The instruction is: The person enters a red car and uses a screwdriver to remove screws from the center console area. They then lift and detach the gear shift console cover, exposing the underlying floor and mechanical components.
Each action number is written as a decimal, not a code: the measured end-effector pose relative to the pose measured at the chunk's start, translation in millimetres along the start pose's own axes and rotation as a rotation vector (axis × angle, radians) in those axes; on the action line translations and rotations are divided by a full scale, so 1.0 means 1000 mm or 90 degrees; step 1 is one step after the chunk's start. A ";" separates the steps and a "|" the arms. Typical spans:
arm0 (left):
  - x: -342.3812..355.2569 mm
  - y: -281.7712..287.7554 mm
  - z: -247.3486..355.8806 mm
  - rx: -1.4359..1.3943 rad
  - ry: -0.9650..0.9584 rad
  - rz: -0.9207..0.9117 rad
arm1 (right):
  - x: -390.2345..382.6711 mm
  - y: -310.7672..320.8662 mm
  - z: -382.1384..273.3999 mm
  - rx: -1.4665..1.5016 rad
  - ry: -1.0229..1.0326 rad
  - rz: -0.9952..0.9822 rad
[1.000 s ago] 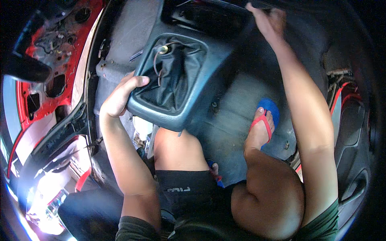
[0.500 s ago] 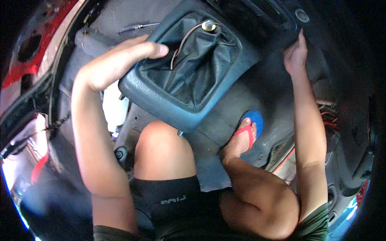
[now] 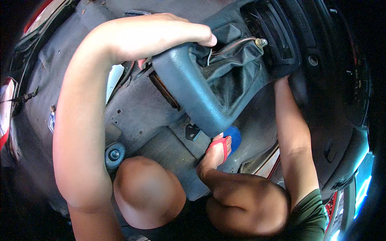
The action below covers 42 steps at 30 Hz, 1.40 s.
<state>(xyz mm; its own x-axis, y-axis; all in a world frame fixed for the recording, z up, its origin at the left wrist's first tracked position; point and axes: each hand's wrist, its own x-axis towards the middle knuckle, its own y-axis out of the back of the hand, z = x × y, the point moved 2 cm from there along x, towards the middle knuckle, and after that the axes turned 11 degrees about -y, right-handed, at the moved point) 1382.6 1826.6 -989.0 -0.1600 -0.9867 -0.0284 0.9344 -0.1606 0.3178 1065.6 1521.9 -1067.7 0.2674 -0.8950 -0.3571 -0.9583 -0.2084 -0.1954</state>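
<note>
I see a dark plastic centre console [image 3: 181, 80] held tilted over the car's floor. Its creased black leather boot [image 3: 237, 84] has a thin wire and a small metal fitting [image 3: 261, 42] at the top. My left hand [image 3: 169, 34] grips the console's left rim, thumb over the top edge and fingers mostly behind it. My right hand [image 3: 281, 80] reaches to the underside of the console's far right end, where its fingers are hidden. Beneath the raised near corner are a dark slot [image 3: 163, 90] and a small black bracket [image 3: 192, 130] on the floor.
My foot in a blue flip-flop [image 3: 230, 134] rests on the grey floor [image 3: 157, 142]. A round grey knob [image 3: 114, 154] sits by my left knee. A dark door panel [image 3: 339, 152] stands at the right, dashboard [image 3: 333, 80] at upper right. A dark tool [image 3: 136, 12] lies behind my left hand.
The console has shifted right and turned. My left hand has moved right with it. My right hand has come lower, its fingers now hidden behind the console's far end. The view has also shifted.
</note>
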 end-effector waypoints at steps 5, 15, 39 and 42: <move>-0.008 0.004 -0.013 -0.113 0.127 0.107 | -0.025 -0.004 -0.006 -0.017 0.016 0.031; -0.022 0.015 -0.014 -0.182 0.244 0.110 | -0.058 -0.011 -0.003 -0.011 0.047 0.077; -0.030 0.025 -0.025 -0.119 0.188 0.019 | -0.046 0.046 0.019 -0.023 -0.056 0.202; -0.026 0.021 -0.031 -0.108 0.196 -0.006 | -0.067 0.048 0.016 -0.183 0.102 0.347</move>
<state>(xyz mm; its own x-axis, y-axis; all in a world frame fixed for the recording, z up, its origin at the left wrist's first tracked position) 1416.6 1848.0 -1010.5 -0.0900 -0.9420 -0.3234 0.9769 -0.1467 0.1554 1003.4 1578.5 -1067.6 -0.2639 -0.9456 -0.1903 -0.9470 0.2166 0.2371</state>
